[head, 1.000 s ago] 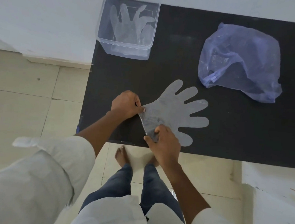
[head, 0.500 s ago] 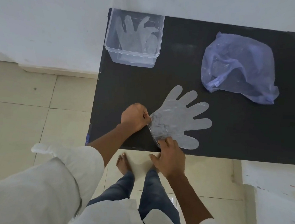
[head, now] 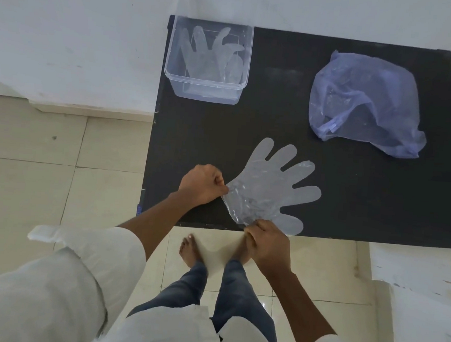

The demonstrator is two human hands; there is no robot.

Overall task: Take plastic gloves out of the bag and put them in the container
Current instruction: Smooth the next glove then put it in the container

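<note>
A clear plastic glove (head: 269,185) lies flat on the black table (head: 351,207), fingers spread toward the far right, cuff at the near edge. My left hand (head: 203,184) pinches the cuff's left corner. My right hand (head: 265,244) pinches the cuff's near corner, just past the table's front edge. A clear plastic container (head: 207,61) stands at the table's far left corner with gloves lying inside it. The crumpled bluish plastic bag (head: 364,103) rests at the far right, its opening facing the near side.
The table stands against a white wall (head: 67,37). Beige floor tiles (head: 42,183) lie to the left and below, where my bare feet stand close to the table's front edge. A white surface (head: 424,308) sits at the lower right.
Both hands have kept their pinch on the cuff and drawn the glove slightly toward the near edge. My right hand has slid back off the table's front edge. The view has shifted.
</note>
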